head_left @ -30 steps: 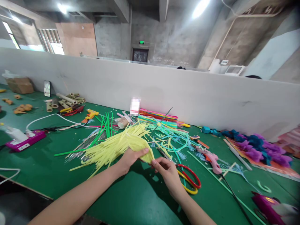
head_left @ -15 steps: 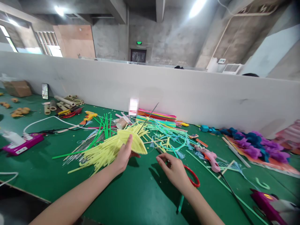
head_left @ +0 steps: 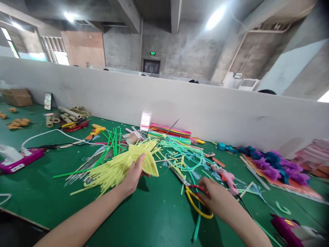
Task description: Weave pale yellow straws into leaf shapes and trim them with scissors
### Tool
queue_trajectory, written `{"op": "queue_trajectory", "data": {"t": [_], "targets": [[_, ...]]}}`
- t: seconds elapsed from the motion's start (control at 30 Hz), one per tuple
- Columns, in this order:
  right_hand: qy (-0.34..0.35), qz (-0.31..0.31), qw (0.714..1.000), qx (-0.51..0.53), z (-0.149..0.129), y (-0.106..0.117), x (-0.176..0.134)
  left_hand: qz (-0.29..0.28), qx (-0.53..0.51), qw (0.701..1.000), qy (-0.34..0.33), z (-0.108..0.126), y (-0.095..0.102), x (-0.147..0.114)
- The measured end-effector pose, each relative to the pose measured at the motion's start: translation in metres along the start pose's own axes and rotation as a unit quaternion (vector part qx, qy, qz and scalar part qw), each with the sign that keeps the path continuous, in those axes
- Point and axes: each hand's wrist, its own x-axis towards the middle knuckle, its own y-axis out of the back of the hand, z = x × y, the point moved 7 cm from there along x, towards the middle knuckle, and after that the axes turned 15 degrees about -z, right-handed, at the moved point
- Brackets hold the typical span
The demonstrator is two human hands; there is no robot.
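My left hand [head_left: 136,173] is closed on a fan-shaped piece of yellow pipe cleaners [head_left: 151,164], its thumb pressed along the upper face. A loose heap of yellow pipe cleaners [head_left: 108,175] spreads behind and left of that hand. On the right, my right hand [head_left: 216,197] has its fingers curled round the red handle loop of scissors [head_left: 196,202] with red and yellow handles. Their blades point up and left towards the yellow piece, apart from it. A teal pipe cleaner [head_left: 197,228] runs under the handles. Some right fingertips are hidden behind the handle.
A pink glue gun [head_left: 230,181] lies right of the scissors, with its cord trailing forward. Behind are bundled coloured pipe cleaners [head_left: 171,132] and a yellow glue gun [head_left: 97,129]. Purple power strips [head_left: 22,160] sit at both sides. A white partition [head_left: 108,92] borders the green table.
My right hand has moved right and slightly down, onto the scissors' handle, and the yellow loop now shows. My left hand still holds the yellow piece. The view has shifted slightly.
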Motion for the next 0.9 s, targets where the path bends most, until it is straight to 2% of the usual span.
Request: {"op": "queue_trajectory", "data": {"t": [0.1, 0.3, 0.47, 0.53, 0.6, 0.7, 0.8, 0.9], "targets": [[-0.001, 0.005, 1.0, 0.005, 0.004, -0.005, 0.005, 0.008, 0.011, 1.0, -0.008, 0.0, 0.002, 0.001], [0.023, -0.016, 0.999, 0.014, -0.01, -0.026, 0.014, 0.02, 0.015, 1.0, -0.008, -0.001, 0.005, 0.002], [0.05, 0.004, 0.996, 0.073, -0.004, -0.027, 0.016, 0.005, 0.027, 1.0, 0.013, -0.004, 0.006, 0.006], [0.045, 0.039, 0.992, 0.111, 0.005, -0.021, 0.018, -0.011, 0.036, 0.999, 0.014, -0.002, 0.005, 0.007], [0.027, 0.108, 0.981, 0.16, 0.018, -0.011, 0.018, -0.022, 0.034, 0.999, 0.01, 0.001, 0.003, 0.007], [0.063, 0.197, 0.938, 0.277, 0.026, -0.002, 0.015, -0.031, 0.018, 0.999, 0.012, 0.004, 0.002, 0.007], [0.147, 0.202, 0.899, 0.36, 0.018, -0.003, 0.014, -0.037, 0.01, 0.999, 0.006, 0.005, 0.002, 0.007], [0.173, 0.217, 0.905, 0.323, 0.008, -0.008, 0.012, -0.033, 0.01, 0.999, 0.003, 0.003, 0.006, 0.009]]}}
